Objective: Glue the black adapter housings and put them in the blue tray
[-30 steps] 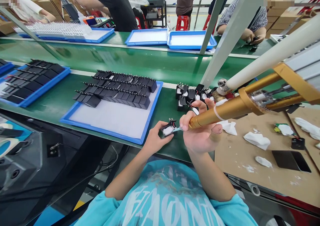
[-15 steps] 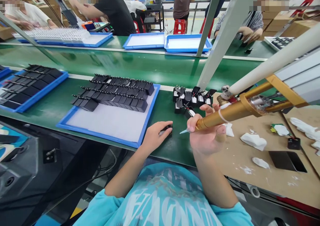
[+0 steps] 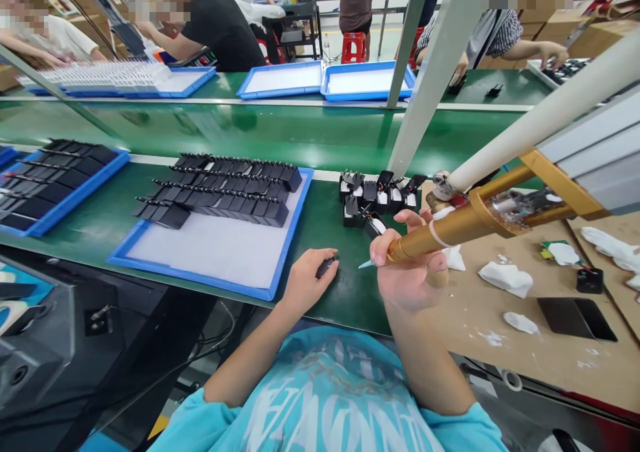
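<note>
My left hand (image 3: 306,282) rests low over the green bench, its thumb and fingers closed around a small black plug housing (image 3: 326,267), partly hidden by the fingers. My right hand (image 3: 409,284) is wrapped round the gold barrel of a glue dispensing gun (image 3: 457,225). The gun's pale blue nozzle tip (image 3: 367,265) points left, a short gap from the black housing. Just beyond my right hand sit several opened black plug adapters (image 3: 370,195) with white filling and loose wires. Left of my left hand lies a blue tray (image 3: 273,285) with rows of black adapters (image 3: 225,189).
A second blue tray of adapters (image 3: 75,179) stands farther left. Brown cardboard (image 3: 465,319) at right bears white glue lumps (image 3: 506,279) and a black box (image 3: 577,319). A slanted metal post (image 3: 425,72) rises in front. Co-workers sit across the line behind blue trays (image 3: 367,82).
The black housing has been turned in my left hand, showing a smoother side now. My right hand and the gun stay nearly still. The view has shifted slightly. A co-worker's hand reaches into the white tray.
</note>
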{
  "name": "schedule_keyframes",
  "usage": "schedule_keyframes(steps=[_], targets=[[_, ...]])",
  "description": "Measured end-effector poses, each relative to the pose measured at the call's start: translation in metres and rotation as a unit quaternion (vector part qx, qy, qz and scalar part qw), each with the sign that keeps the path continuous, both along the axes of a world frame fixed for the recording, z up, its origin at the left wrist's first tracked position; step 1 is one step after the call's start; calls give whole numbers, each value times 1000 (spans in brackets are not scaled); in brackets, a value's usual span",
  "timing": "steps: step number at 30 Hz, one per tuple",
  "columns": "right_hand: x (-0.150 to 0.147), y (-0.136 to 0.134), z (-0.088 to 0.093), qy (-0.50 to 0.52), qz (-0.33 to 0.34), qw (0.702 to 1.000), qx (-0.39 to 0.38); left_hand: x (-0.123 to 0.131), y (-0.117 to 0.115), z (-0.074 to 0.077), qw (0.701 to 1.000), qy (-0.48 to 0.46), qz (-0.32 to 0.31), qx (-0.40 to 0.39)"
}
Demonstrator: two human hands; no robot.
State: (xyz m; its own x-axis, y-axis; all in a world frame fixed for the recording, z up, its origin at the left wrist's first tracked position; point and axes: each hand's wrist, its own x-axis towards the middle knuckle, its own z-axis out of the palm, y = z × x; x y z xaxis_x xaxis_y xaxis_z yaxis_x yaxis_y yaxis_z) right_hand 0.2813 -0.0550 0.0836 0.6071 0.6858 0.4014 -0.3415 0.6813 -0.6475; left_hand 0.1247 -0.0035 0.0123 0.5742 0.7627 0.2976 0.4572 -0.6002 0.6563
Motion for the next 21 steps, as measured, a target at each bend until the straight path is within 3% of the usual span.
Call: schedule_keyframes(steps=[7,10,17,19,21], targets=[[2,-2,0,3,-2,1000,-10,-3,3,3,968,232,-41,88],[2,-3,0,2,-3,1000,-6,-5,6,6,949,285,-63,119],[1,-1,0,2,-16,1000,-13,-1,6,11,947,284,-89,120],[0,0,1,-1,-26,1000,-12,-2,8,11,959,256,-90,82],[0,0,0,1,-28,1000,-8,-5,12,11,980,182,-85,-6]])
